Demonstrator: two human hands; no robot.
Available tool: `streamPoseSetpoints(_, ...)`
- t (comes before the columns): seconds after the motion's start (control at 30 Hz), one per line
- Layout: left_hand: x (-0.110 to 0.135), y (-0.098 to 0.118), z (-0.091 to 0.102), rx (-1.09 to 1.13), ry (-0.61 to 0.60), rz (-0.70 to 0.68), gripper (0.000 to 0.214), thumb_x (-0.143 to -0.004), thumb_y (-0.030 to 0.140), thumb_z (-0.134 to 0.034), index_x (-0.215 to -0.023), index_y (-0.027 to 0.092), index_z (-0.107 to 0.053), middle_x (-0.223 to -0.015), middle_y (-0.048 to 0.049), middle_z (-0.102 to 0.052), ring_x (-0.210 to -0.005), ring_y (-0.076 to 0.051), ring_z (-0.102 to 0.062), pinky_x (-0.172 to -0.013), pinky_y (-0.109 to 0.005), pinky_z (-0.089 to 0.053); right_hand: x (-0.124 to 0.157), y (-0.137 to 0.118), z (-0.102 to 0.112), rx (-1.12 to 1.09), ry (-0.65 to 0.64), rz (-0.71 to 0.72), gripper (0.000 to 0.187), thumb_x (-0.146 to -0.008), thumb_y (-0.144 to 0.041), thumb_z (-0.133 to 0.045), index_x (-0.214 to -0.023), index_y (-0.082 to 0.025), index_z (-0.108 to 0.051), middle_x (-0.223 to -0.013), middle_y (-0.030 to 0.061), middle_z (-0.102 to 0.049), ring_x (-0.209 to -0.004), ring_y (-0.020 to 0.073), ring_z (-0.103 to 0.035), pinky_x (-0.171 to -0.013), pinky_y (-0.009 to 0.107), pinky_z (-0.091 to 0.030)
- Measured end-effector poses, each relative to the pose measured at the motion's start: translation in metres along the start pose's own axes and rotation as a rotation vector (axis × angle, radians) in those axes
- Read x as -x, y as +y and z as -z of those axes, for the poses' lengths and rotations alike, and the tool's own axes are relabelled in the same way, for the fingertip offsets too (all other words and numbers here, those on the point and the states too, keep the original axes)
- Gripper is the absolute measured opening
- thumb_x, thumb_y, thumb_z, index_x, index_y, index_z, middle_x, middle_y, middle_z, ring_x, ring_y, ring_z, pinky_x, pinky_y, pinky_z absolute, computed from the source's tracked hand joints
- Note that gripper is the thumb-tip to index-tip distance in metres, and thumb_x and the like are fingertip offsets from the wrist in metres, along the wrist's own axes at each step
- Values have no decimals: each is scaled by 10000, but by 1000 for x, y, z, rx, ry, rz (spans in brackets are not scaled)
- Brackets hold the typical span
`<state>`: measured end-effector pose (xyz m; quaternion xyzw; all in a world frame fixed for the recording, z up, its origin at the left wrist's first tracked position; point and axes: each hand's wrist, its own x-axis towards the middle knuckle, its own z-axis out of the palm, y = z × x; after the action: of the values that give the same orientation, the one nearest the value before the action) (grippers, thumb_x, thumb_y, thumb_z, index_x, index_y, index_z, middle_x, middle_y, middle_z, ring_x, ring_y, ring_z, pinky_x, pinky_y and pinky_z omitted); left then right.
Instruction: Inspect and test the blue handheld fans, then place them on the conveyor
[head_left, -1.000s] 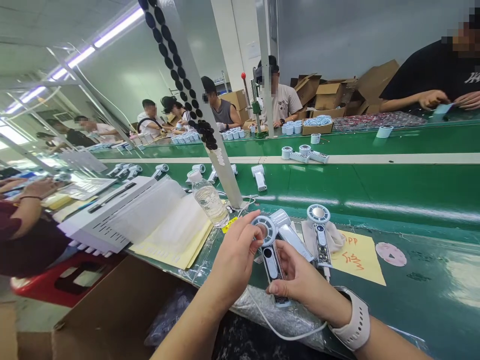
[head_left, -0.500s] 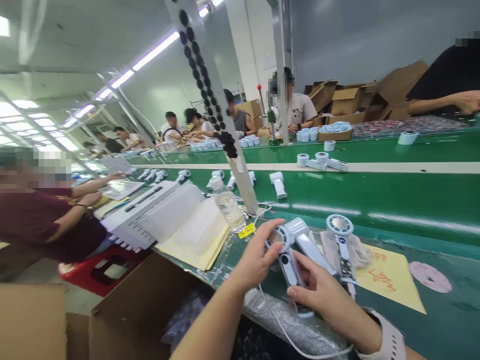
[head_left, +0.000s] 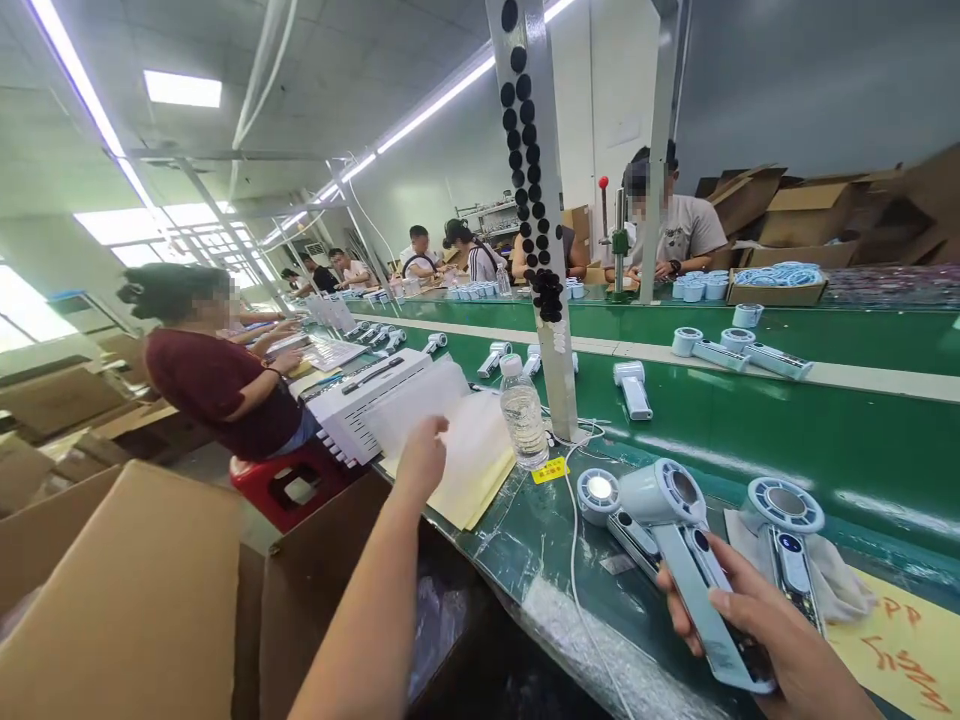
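Right hand grasping fan, left hand (grip unclear) near papers, bottle and cable between

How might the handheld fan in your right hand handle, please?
The handheld fan would probably feel stiff, given its moulded shell. Its glossy surface may slip, and the bulky head on a slim handle could leave it top-heavy.

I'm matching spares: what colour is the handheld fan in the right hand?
The handheld fan is pale blue, clearest in the head view.
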<state>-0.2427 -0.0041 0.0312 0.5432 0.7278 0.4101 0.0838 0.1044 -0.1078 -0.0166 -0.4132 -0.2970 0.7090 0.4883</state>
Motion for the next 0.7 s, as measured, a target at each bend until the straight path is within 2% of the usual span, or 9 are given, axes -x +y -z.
streamPoseSetpoints(0.1, -8, -30, 16, -173, -127, 35, 212, -714, 21, -566, -787, 207, -633, -885, -68, -702, -948, -256, -648, -916, -399, -460, -6, 5, 1, -72, -38, 41, 559, -712, -492, -753, -1155, -213, -559, -834, 75, -717, -543, 168, -585, -460, 274, -446)
streamPoseSetpoints(0.23, -1, -47, 22, -345, -140, 44, 142, -829, 118, -521, -758, 210, -603, -816, -76, -688, -854, -270, -647, -805, -375, -456, -13, 16, 2, -99, -4, 40, 695, -700, -523, -799, -1236, -260, -443, -799, 39, -716, -504, 175, -597, -443, 276, -433)
streamPoseSetpoints(0.33, 1, -40, 26, -410, -78, 45, 199, -923, 195, -403, -855, 211, -589, -884, -105, -685, -863, -280, -641, -756, -359, -440, -14, 19, 1, -40, 31, 34, 702, -686, -557, -805, -1208, -256, -446, -798, 39, -710, -494, 173, -587, -449, 289, -436)
streamPoseSetpoints(0.4, 5, -28, 26, -422, -29, 35, 257, -960, 206, -309, -965, 209, -566, -966, -126, -680, -920, -281, -638, -771, -356, -431, -14, 19, 1, 6, 30, 37, 646, -684, -577, -796, -1144, -249, -483, -809, 53, -701, -505, 176, -581, -451, 298, -436)
streamPoseSetpoints(0.47, 15, -12, 19, -410, -26, 16, 297, -982, 224, -241, -1070, 203, -524, -962, -129, -672, -924, -283, -643, -777, -360, -427, -14, 17, 0, 27, 26, 43, 631, -679, -578, -799, -1124, -254, -488, -822, 58, -691, -521, 183, -581, -454, 305, -437)
streamPoseSetpoints(0.5, 23, -3, 13, -396, -58, 1, 298, -988, 244, -235, -1098, 199, -508, -913, -118, -668, -886, -285, -650, -762, -360, -429, -13, 16, 0, 31, 32, 44, 648, -676, -570, -805, -1141, -259, -478, -827, 54, -686, -527, 184, -580, -456, 306, -438)
streamPoseSetpoints(0.57, 44, 13, -6, -350, -190, -56, 229, -971, 281, -336, -1095, 208, -515, -823, -74, -661, -798, -273, -659, -724, -343, -435, -11, 13, -2, 37, 53, 44, 690, -679, -551, -811, -1188, -260, -448, -840, 45, -682, -544, 183, -582, -469, 306, -446)
streamPoseSetpoints(0.63, 70, 26, -27, -280, -378, -134, 195, -872, 240, -524, -1066, 231, -551, -784, -25, -665, -748, -238, -658, -705, -307, -444, -9, 9, -4, 52, 54, 50, 688, -698, -529, -804, -1207, -247, -437, -848, 38, -683, -561, 176, -586, -485, 299, -452)
streamPoseSetpoints(0.7, 92, 35, -43, -195, -574, -215, 285, -769, 154, -599, -1039, 242, -590, -786, 1, -679, -735, -206, -650, -698, -277, -452, -8, 7, -5, 77, 33, 74, 651, -724, -506, -785, -1205, -234, -440, -854, 39, -687, -576, 168, -592, -501, 292, -458)
